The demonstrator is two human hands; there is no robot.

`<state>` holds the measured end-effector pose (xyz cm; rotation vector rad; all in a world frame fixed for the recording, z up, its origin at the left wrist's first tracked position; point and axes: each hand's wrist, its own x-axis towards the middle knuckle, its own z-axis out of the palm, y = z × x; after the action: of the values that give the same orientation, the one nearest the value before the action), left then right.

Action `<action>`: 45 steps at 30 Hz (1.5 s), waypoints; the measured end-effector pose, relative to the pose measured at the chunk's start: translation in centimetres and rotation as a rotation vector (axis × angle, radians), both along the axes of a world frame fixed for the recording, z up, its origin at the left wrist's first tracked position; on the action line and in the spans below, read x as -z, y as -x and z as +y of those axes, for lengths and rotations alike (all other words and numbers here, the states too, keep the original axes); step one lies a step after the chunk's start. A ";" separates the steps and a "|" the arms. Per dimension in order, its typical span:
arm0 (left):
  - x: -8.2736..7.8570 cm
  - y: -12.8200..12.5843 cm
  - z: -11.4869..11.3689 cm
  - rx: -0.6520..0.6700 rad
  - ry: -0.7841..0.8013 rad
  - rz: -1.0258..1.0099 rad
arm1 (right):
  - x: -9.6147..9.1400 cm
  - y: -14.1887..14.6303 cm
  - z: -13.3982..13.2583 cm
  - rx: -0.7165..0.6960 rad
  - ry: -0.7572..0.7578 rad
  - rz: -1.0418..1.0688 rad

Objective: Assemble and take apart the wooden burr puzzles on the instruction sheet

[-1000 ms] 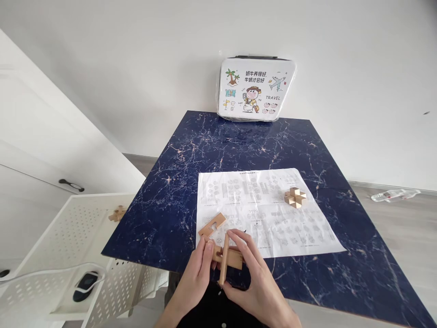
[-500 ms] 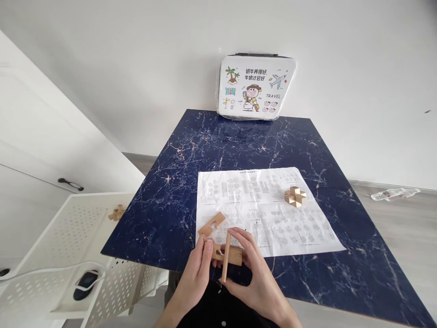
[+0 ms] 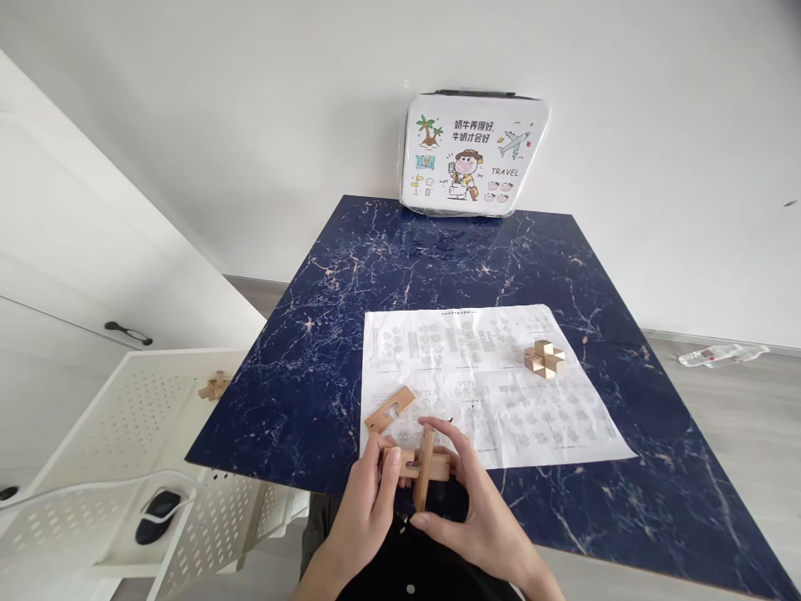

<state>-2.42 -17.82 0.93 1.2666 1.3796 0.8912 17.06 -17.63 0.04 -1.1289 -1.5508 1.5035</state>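
My left hand (image 3: 374, 492) is closed around one end of a slotted wooden puzzle piece (image 3: 400, 464) that lies crosswise at the table's front edge. Across it stands a second wooden puzzle piece (image 3: 424, 473), gripped between the thumb and fingers of my right hand (image 3: 472, 492). The two pieces cross each other; how far they interlock I cannot tell. A loose flat wooden piece with a cut-out (image 3: 390, 409) rests on the paper just beyond my left hand. Farther right on the paper sits an assembled wooden burr puzzle (image 3: 544, 359).
A printed instruction sheet (image 3: 463, 359) lies on the blue marbled table (image 3: 300, 376). At the back a white cartoon case (image 3: 472, 159) leans against the wall. Left and lower, a white perforated cart (image 3: 106, 417) holds a dark mouse (image 3: 158, 516) and wooden pieces (image 3: 216, 386). Clear plastic bottles (image 3: 722, 356) lie on the floor.
The upright piece in my right hand has turned so its broad side shows more, and it sits slightly farther right across the other piece. The loose piece and the burr puzzle stay put.
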 end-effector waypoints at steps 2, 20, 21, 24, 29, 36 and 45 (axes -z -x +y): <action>0.2 0.0 -0.1 0.006 -0.007 0.005 | 0.5 -0.1 0.0 0.025 0.002 0.039; 0.3 1.4 0.6 0.021 -0.155 0.210 | 1.3 0.1 0.7 0.109 0.156 0.222; 0.2 1.6 1.1 -0.007 -0.207 0.287 | 1.3 0.1 0.6 0.126 0.155 0.245; 0.3 2.3 2.8 -0.035 -0.382 0.535 | 1.3 0.2 0.7 0.159 0.151 0.291; 0.9 3.1 4.6 0.072 -0.508 0.832 | 1.2 0.3 0.9 0.168 0.140 0.306; -0.2 4.0 5.3 0.181 -0.314 0.838 | 1.3 0.4 0.8 0.160 0.100 0.248; -5.1 2.5 3.1 -0.029 0.000 0.186 | 2.4 0.9 -0.1 0.209 -0.053 0.050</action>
<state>-4.87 -14.68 6.04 1.3593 1.5467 0.8087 16.17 -17.71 -2.31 -1.1753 -1.3852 1.3338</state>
